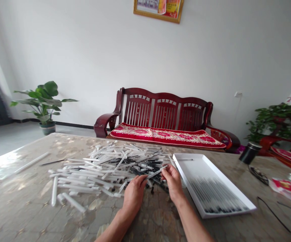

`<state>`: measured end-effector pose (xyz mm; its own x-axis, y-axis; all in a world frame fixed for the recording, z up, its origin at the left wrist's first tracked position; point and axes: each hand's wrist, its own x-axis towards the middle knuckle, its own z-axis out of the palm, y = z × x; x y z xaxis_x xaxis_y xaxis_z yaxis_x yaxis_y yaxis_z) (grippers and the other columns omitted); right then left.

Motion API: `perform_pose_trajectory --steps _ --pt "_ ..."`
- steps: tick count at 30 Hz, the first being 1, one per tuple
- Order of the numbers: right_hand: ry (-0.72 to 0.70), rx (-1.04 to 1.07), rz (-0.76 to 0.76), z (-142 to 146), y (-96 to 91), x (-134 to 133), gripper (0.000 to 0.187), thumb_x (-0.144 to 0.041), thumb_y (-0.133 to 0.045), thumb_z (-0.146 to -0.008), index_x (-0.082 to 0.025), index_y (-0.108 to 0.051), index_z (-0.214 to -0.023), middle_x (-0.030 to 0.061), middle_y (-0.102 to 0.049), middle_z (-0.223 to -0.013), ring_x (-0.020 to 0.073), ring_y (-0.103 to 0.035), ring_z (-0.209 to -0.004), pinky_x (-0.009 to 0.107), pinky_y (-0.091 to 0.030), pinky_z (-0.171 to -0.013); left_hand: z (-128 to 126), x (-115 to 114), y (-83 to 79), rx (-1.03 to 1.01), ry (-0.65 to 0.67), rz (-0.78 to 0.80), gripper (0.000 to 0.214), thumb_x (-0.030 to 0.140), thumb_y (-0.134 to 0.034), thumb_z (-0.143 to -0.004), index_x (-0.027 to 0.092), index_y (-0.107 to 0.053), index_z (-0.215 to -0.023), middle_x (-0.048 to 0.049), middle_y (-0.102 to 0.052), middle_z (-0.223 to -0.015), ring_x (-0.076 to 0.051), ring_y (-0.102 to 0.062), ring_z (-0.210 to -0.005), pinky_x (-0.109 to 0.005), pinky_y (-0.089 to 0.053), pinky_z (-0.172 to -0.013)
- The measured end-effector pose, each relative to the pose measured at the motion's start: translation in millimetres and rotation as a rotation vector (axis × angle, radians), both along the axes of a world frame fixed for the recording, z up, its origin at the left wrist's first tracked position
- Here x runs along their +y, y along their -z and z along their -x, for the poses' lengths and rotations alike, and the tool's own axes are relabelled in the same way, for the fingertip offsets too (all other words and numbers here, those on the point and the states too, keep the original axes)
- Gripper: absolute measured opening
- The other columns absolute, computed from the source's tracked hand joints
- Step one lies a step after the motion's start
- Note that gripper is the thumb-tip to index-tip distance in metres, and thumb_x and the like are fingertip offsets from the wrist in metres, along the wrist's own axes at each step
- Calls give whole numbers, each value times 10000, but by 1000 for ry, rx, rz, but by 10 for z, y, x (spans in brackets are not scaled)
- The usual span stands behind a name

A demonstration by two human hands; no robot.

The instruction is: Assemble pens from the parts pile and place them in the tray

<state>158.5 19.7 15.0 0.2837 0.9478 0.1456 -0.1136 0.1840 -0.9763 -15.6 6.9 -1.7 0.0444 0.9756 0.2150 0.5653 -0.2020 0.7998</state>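
Observation:
A slim, pale pen (156, 172) is held slantwise between my two hands, over the near side of a loose heap. My left hand (134, 191) pinches its lower left end between thumb and fingers. At the upper right end, the fingers of my right hand (172, 180) are closed on it. Behind and left of my hands spreads the pile of white pen barrels (95, 171), with black pen parts (145, 166) mixed in. To the right of my right hand lies a shallow white box (226, 178) holding a row of pens (213, 193) side by side.
On the left of the patterned table (22, 211) lie a long white tube (32, 162) and a thin dark rod (52, 162). A black canister (250, 153), cables (274, 215) and plastic packaging (286, 188) are at the right. A red wooden bench (165, 114) stands behind.

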Motion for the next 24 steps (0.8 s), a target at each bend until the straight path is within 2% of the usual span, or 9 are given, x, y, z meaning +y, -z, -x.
perform_pose_trajectory --steps 7,12,17,24 --pt "-35 221 45 10 31 -8 330 -356 -821 -570 -226 -619 -796 -27 -668 -705 151 -609 -640 240 -467 -553 -4 -13 -64 114 10 41 316 246 -460 -905 201 -709 -1094 -69 -736 -1044 -208 -674 -955 -275 -446 -824" --pt "-64 91 66 11 16 -30 413 -458 -798 -621 -206 -707 -935 27 -720 -806 187 -634 -710 271 -464 -594 1 -12 -44 103 10 31 315 257 -459 -907 209 -704 -1099 -62 -743 -1060 -205 -680 -962 -274 -456 -829" --pt "-123 -16 31 32 -10 -65 344 -495 -753 -698 -221 -689 -895 27 -715 -821 202 -632 -776 281 -450 -634 5 -16 -52 100 13 35 309 253 -466 -900 219 -708 -1090 -55 -750 -1066 -202 -682 -968 -273 -460 -837" --pt "17 -3 5 20 57 -35 320 -495 -750 -692 -244 -678 -877 9 -691 -848 187 -597 -757 281 -436 -618 -3 -13 -37 103 3 54 324 271 -453 -909 209 -704 -1104 -64 -749 -1079 -211 -682 -987 -281 -459 -841"
